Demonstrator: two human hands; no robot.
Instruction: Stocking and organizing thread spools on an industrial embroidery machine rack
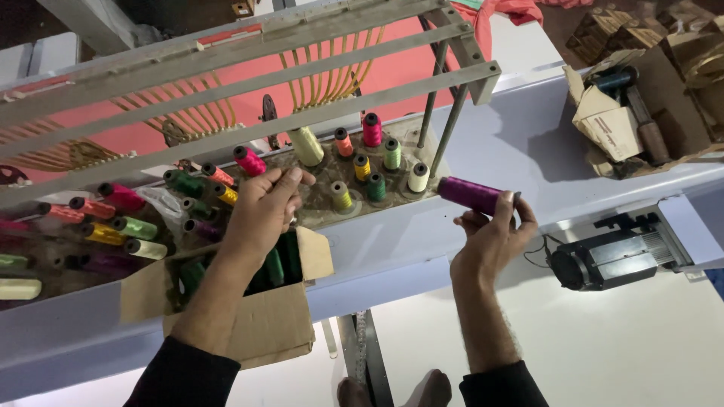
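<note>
1. An open brown cardboard box [264, 316] sits at about 7 o'clock in the view, against the grey machine shelf [528, 143]; it holds dark green thread spools [275, 265] standing close together.
2. The flat spool rack [324, 203] behind the box, running from 9 o'clock toward the centre, carries many upright and tilted spools: pink, red, yellow, green, cream and purple.
3. A torn cardboard carton [611, 124] at 2 o'clock holds dark cylindrical parts, not clear enough to tell apart.
4. The left hand [264, 207] reaches up from 7 o'clock over the box, wrist bent, its fingers curled together at the rack just beside a yellow spool [225, 194] and below a magenta spool [250, 160]; whether they pinch anything cannot be told.
5. The right hand [494, 234] is raised right of centre, at 3 o'clock from the left hand, fingers pinching the end of a purple thread spool [471, 194], held sideways in the air in front of the shelf, just right of the rack.
</note>
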